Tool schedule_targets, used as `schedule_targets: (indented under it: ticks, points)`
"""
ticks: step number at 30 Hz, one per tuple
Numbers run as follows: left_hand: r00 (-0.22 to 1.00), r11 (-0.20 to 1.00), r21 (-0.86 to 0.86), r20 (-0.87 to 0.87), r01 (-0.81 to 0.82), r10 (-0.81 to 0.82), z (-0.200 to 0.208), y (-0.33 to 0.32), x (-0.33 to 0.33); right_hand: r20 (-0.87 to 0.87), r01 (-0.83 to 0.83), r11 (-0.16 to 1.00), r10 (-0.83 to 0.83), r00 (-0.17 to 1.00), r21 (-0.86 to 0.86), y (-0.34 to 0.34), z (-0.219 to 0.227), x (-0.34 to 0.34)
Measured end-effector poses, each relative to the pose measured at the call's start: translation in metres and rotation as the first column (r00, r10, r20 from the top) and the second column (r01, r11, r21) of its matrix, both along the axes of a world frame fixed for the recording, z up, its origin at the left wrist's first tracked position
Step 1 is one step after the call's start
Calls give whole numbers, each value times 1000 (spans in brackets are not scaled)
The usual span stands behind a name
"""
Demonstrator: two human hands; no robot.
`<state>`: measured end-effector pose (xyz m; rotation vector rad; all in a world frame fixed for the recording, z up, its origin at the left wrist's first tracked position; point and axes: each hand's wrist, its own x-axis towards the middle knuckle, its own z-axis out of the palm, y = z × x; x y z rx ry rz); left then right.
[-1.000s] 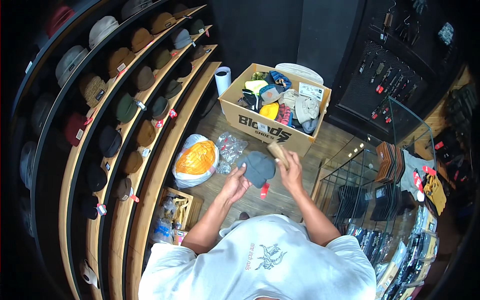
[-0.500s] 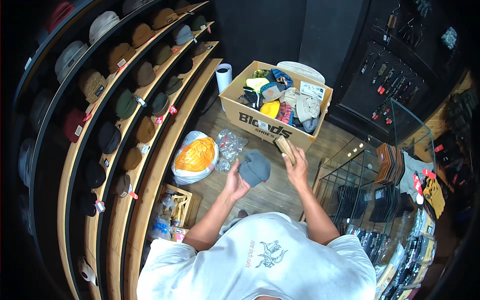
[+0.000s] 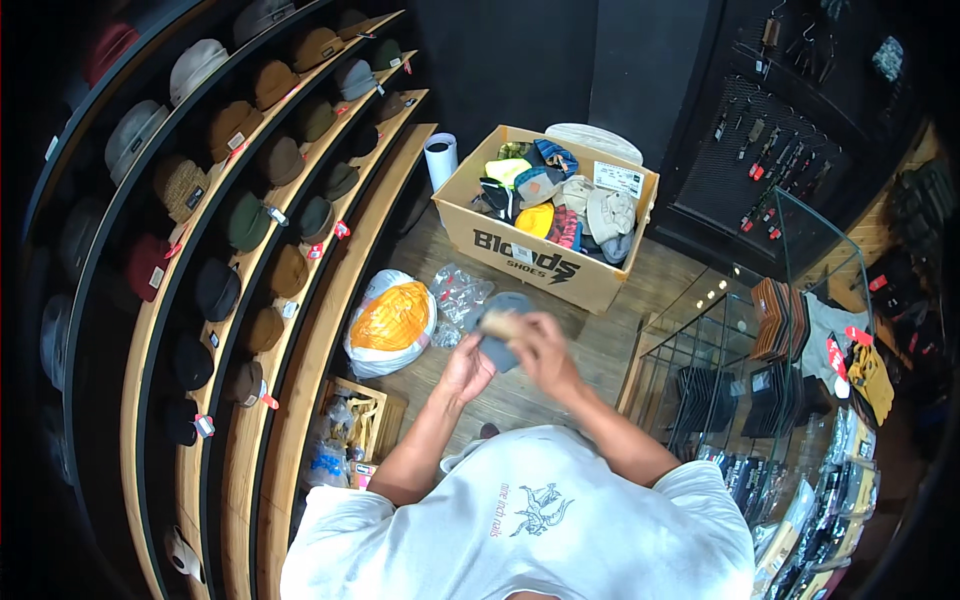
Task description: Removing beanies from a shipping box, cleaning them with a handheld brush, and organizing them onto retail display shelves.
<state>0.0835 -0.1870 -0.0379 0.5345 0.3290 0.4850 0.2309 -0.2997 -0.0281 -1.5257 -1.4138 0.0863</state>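
Note:
My left hand [image 3: 465, 371] grips a grey cap [image 3: 508, 354] by its near left side, in front of my chest. Over the cap, my right hand [image 3: 543, 352] is closed around a tan wooden brush [image 3: 500, 325]. The brush is laid across the upper part of the cap and is blurred by motion. Its underside is hidden, so I cannot tell how firmly it touches the cloth.
On the left, curved wooden shelves [image 3: 290, 345] carry rows of hats. A cardboard box [image 3: 545, 267] full of caps stands ahead. Plastic bags [image 3: 392, 322] and a wooden crate [image 3: 370, 408] sit on the floor. At right is a glass display case [image 3: 690, 365].
My right hand has brought the brush left and down onto the grey cap. My left hand keeps its hold, nearly in place.

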Motion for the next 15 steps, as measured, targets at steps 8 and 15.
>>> schedule_targets:
  ticks: [8, 15]
  points:
    - [998, 996, 74, 40, 43, -46, -7, -2, -15, -164, -99, 995, 97, 982, -6, -3, 51, -16]
    - [1000, 999, 46, -13, 11, -10, 14, -10, -14, -207, 143, 986, -157, 966, -82, 0, 23, 7]
